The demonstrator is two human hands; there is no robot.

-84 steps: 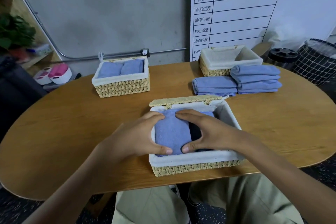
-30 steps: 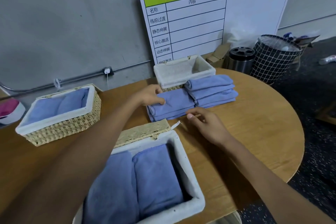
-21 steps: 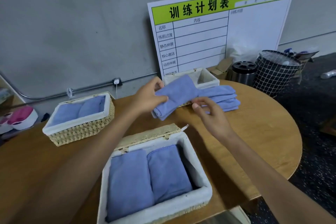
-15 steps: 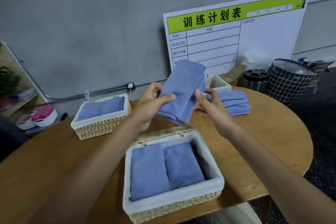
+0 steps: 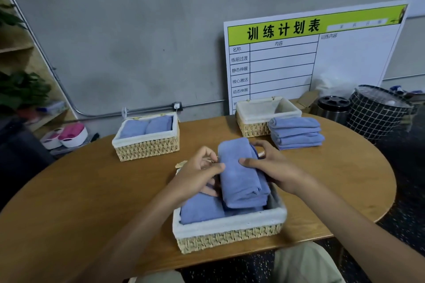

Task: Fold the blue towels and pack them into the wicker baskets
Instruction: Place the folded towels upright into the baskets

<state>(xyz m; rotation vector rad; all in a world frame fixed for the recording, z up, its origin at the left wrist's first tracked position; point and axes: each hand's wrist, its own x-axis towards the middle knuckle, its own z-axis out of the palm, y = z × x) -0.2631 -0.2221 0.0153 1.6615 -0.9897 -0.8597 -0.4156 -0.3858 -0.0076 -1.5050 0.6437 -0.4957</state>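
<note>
Blue folded towel (image 5: 241, 177) gripped between left hand (image 5: 197, 177) and right hand (image 5: 273, 167); above near basket (image 5: 230, 227)

Perhaps a gym: training-plan board (image 5: 308, 57).

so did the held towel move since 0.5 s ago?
Yes. The folded towel, in both hands, came down from front of the whiteboard into the near basket.
</note>
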